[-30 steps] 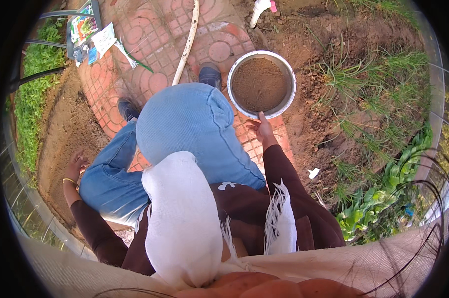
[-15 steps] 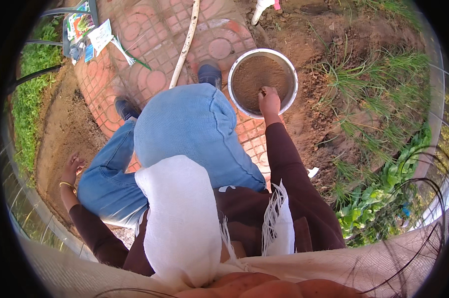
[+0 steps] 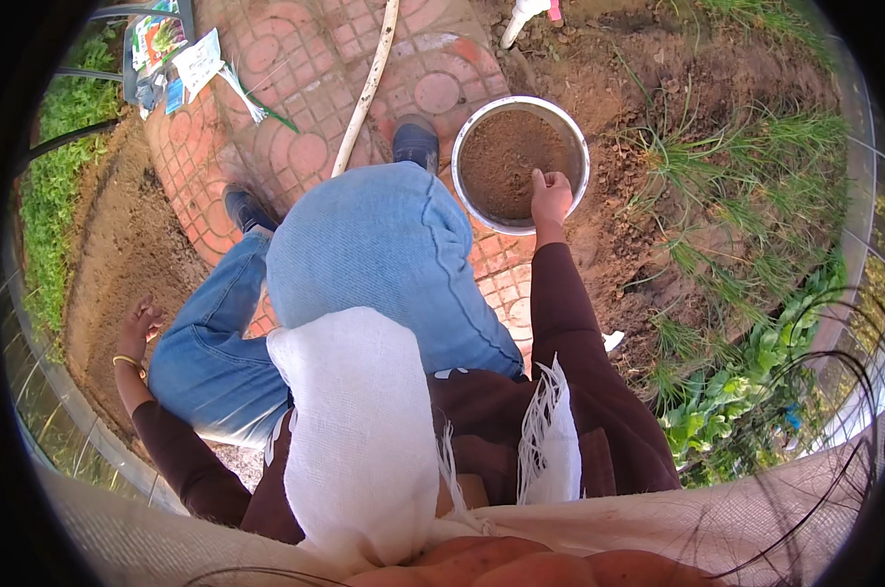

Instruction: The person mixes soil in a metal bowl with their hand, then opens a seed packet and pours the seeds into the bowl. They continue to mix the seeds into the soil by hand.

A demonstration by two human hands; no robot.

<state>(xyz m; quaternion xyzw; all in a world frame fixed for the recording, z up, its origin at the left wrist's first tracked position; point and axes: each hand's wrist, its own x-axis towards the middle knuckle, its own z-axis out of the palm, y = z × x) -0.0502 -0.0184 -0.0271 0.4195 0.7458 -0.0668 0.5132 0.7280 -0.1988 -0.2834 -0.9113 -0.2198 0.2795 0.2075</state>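
A round metal basin [image 3: 581, 152] holds fine brown soil [image 3: 509, 157] and stands to the right of my knee, at the edge of the paving. My right hand [image 3: 551, 196] is over the basin's near right part, its fingers curled closed at the soil. Whatever they grip is hidden. At the far left, my left hand [image 3: 137, 331], with a yellow bangle at the wrist, hangs beside my leg over a bare patch of soil [image 3: 110, 274]. Its fingers are loosely bent and apart, holding nothing I can see.
Red patterned paving [image 3: 295, 59] lies ahead, crossed by a pale hose [image 3: 369, 93]. Seed packets [image 3: 158, 44] and a white packet [image 3: 200, 64] lie at the upper left. A white pipe [image 3: 521, 18] stands beyond the basin. Grassy plants [image 3: 746, 166] grow at the right.
My right hand has drawn back from the middle of the soil toward the basin's near right rim. The soil surface looks more disturbed. My left hand has barely moved.
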